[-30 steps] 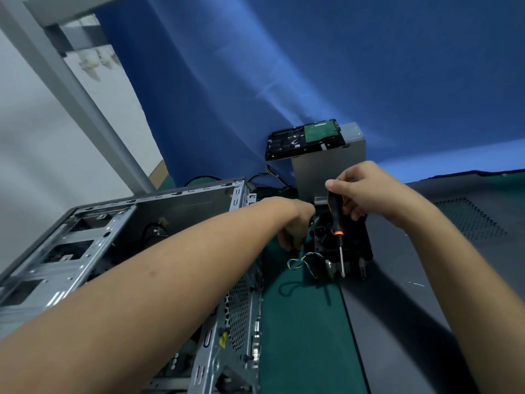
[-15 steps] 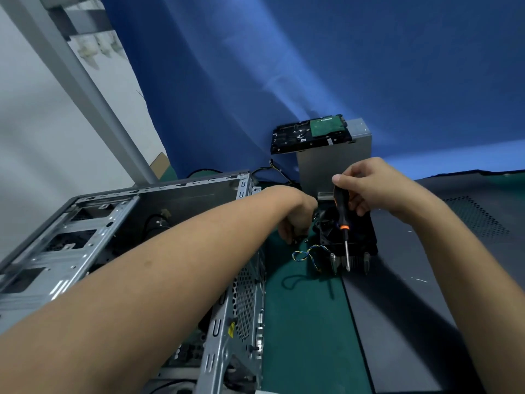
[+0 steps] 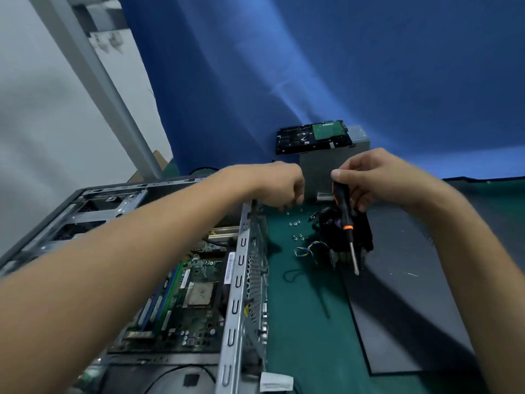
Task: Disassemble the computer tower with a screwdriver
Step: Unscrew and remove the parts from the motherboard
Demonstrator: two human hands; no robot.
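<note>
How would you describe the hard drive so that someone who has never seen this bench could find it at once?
Start at the blue backdrop and find the grey metal box standing against it. The hard drive lies flat on top of that box. Unlike the black cooler down on the green mat, it shows a green circuit board on its upper face.

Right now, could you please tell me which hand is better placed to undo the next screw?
Right hand, probably: it grips the screwdriver, tip down; the left hand hovers above the loose screws on the mat, no tool visible.
</note>
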